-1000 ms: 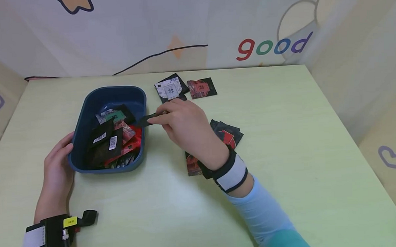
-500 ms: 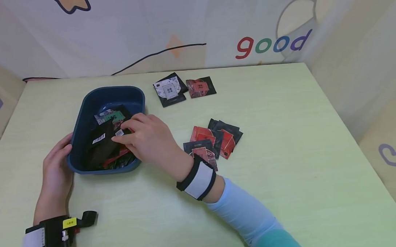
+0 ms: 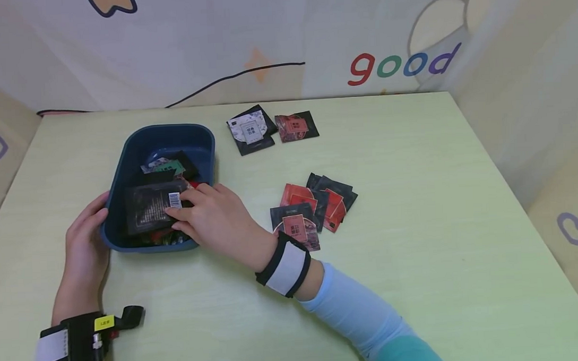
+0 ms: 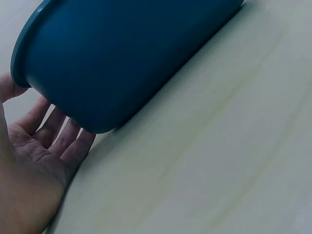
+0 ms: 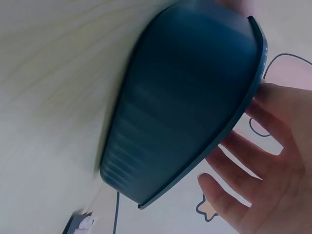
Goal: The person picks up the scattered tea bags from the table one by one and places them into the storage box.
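A dark blue plastic bin (image 3: 126, 170) on the left of the table holds a jumble of small packets. My left hand (image 3: 84, 243) rests against the bin's left wall, its fingers fairly straight; the left wrist view shows these fingers (image 4: 62, 137) spread at the bin's corner. My right hand (image 3: 218, 220) reaches over the right rim and pinches the right end of a flat black packet (image 3: 149, 209) with a white barcode, seen on top of the pile. In the right wrist view the bin's wall hides the packet and the fingertips.
Several black-and-red packets (image 3: 335, 200) lie overlapping right of the bin. Farther back lie a black packet with a white floral label (image 3: 251, 131) and a black packet with a red label (image 3: 296, 127). A printed fabric wall (image 3: 360, 29) stands behind the table.
My right hand has moved left and down from beside the bin into it, and the small dark packet it held is no longer in view. A black barcode packet has turned and come up on the pile.
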Available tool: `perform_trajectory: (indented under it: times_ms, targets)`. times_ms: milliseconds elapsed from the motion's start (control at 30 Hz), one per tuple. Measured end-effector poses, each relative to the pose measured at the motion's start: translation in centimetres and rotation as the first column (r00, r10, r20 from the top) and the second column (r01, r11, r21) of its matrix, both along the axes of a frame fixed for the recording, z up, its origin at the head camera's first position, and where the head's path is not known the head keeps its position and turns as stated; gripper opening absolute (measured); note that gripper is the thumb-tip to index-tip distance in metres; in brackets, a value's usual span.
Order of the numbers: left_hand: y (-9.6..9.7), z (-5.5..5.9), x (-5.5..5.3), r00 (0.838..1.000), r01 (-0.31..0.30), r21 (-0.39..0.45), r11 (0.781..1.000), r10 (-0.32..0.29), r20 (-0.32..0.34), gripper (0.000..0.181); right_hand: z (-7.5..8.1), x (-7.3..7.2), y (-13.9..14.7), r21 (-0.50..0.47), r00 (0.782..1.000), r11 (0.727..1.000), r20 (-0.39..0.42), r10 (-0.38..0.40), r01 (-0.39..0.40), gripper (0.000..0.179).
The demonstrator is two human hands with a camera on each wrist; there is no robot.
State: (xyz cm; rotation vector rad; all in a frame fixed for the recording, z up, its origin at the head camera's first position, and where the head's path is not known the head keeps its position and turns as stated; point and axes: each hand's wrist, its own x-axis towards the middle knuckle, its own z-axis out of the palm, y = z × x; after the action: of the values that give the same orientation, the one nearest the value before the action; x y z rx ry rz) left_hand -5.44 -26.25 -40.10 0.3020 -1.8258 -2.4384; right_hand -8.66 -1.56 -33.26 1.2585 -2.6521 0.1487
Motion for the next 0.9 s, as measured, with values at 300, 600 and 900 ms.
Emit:
perform_trajectory:
  times_ms: [300, 600, 900]
  targets:
    - [0.1, 0.1, -0.1, 1.0, 0.004, -0.004, 1.0, -0.004, -0.011, 0.045, 0.6, 0.1, 0.2, -0.06, 1.0, 0.998, 0.021, -0.011, 0.012, 0.035]
    - [0.1, 0.1, -0.1, 1.0, -0.003, -0.008, 1.0, 0.003, -0.005, 0.045, 1.5, -0.2, 0.9, -0.098, 0.998, 0.994, 0.049, -0.05, 0.055, 0.032]
    - [0.0, 0.0, -0.1, 1.0, -0.004, -0.026, 1.0, 0.004, 0.002, 0.045, 2.8, -1.5, 2.7, -0.117, 0.975, 0.982, 0.183, -0.127, 0.15, 0.023]
